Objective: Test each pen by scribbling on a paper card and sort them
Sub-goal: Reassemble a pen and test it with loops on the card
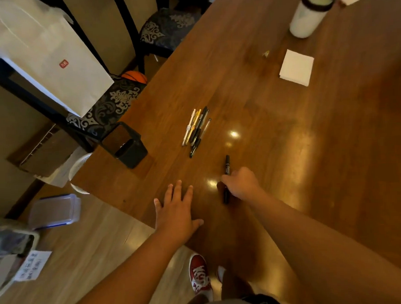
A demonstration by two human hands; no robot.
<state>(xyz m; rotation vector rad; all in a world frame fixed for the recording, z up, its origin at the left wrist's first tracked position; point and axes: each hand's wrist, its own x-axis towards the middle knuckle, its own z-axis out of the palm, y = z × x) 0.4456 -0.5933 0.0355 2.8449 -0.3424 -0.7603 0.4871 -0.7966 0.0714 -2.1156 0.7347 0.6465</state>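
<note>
Several pens [196, 129] lie side by side in a bunch on the brown wooden table [286, 129]. Nearer to me a black marker [226, 165] lies on the table, and my right hand [241, 184] is closed around its middle. My left hand [176, 210] rests flat on the table near the front edge, fingers spread and holding nothing. A black mesh pen holder [125, 144] stands at the table's left edge. A stack of white paper cards [297, 67] lies far off at the back right.
A white cup with a dark rim [310, 13] stands at the far end of the table. Chairs with patterned cushions [114, 102] and a white paper bag [46, 57] are to the left. Plastic boxes [55, 211] sit on the floor.
</note>
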